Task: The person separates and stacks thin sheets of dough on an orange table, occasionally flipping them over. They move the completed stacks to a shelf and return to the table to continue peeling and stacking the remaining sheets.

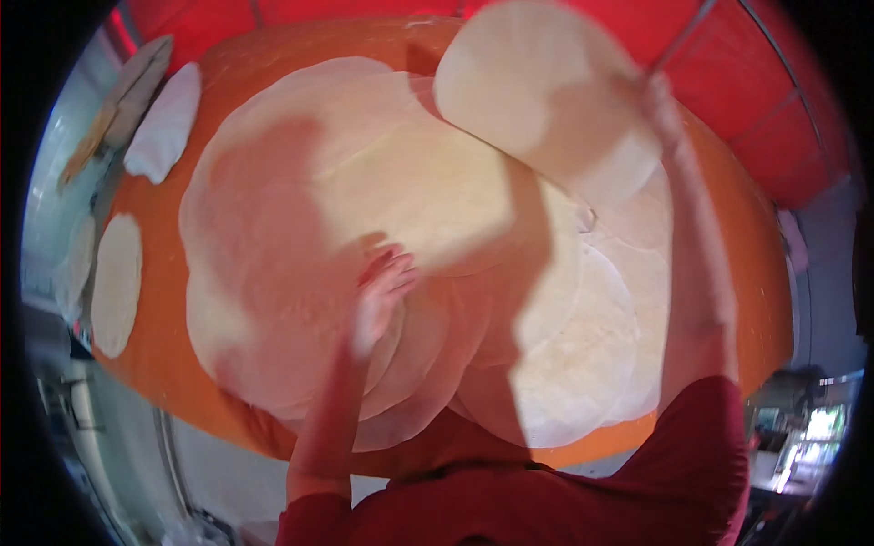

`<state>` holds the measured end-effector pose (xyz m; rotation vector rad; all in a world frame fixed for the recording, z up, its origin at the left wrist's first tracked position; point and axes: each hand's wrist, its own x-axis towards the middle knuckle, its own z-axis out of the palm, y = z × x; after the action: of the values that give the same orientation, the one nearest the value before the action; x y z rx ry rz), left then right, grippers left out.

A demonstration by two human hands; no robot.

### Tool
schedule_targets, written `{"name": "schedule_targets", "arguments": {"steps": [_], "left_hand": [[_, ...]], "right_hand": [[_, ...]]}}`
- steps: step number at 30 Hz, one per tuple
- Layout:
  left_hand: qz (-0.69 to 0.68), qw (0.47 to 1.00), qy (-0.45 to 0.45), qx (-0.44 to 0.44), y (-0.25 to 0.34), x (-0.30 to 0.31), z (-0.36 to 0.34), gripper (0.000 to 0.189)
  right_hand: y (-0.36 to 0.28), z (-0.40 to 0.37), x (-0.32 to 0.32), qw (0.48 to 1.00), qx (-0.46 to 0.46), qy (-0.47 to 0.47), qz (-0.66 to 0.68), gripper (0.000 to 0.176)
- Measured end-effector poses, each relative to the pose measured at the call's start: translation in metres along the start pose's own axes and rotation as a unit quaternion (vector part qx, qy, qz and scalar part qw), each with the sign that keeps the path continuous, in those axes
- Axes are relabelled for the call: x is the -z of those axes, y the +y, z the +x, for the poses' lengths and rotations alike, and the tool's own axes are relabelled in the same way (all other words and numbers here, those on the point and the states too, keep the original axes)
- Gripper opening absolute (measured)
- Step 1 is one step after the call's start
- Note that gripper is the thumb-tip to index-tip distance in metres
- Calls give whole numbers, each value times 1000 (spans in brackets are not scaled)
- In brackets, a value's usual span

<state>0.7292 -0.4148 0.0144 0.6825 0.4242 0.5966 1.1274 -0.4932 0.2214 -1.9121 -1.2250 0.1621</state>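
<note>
Near the table's (760, 291) far-right edge, a thin, rounded dough sheet (537, 100) is meeting the blurred right hand (657, 98), grip unclear; the left hand (387, 280) is hovering, fingers parted.

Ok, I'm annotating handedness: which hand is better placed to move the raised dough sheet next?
Likely the right hand, holding that dough sheet at its edge; the left hand is away from it, over layered sheets.

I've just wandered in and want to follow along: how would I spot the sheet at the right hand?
Find the big orange table, then the broad spread of thin, pale, overlapping sheets across it. At the spread's far right-hand side, by the right hand, is the raised sheet. Unlike the flat-lying ones, it is lifted up.
</note>
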Motion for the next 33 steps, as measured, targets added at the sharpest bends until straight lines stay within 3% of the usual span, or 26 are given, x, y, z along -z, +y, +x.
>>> {"name": "schedule_targets", "arguments": {"steps": [2,3,4,8,10,11,12,14,15,16,17,18,20,22,23,24,28,31,33], "left_hand": [[64,997,42,14,7,-8,-13,28],[64,997,36,19,5,-13,-16,28],[63,997,33,27,2,-17,-17,28],[39,998,-20,49,-15,-51,-11,26],[25,997,-33,71,-36,-67,0,25],[6,995,-43,89,-46,-74,6,25],[11,995,-42,88,-55,-81,13,25],[8,991,-64,120,-77,-103,29,32],[-20,988,-70,135,-90,-116,40,31],[-14,988,-69,135,-104,-126,53,31],[-65,981,-108,149,-120,-134,69,29],[-120,968,-145,163,-138,-143,84,27],[-131,965,-126,188,-174,-159,121,23],[-145,961,-108,209,-195,-185,145,19],[-127,967,-57,216,-202,-199,153,18],[-108,969,-5,221,-205,-207,159,17],[-87,967,23,237,-211,-214,173,18],[-11,976,-8,216,-207,-212,172,26],[12,976,-85,201,-207,-207,175,32]], "right_hand": [[-24,18,85,944,211,125,-222,26],[-38,20,110,913,252,157,-281,28],[-57,9,116,877,196,245,-364,26],[-18,-30,113,837,257,219,-431,29],[14,-58,83,787,302,206,-497,36],[33,-73,59,798,215,185,-532,35],[59,-87,37,808,207,128,-536,33],[156,-109,2,891,152,12,-428,32],[184,-121,-13,834,213,115,-497,29],[200,-113,-4,836,211,118,-493,29],[220,-101,10,922,95,70,-370,29],[235,-96,21,972,-24,16,-235,28],[174,-85,58,970,23,54,-238,28],[157,-74,72,877,159,111,-441,28],[145,-87,65,859,128,84,-489,32],[146,-102,51,861,114,54,-492,34],[222,-172,-22,858,130,20,-496,37],[221,-190,-45,894,127,87,-421,42],[204,-180,-35,916,146,113,-355,48]]}}
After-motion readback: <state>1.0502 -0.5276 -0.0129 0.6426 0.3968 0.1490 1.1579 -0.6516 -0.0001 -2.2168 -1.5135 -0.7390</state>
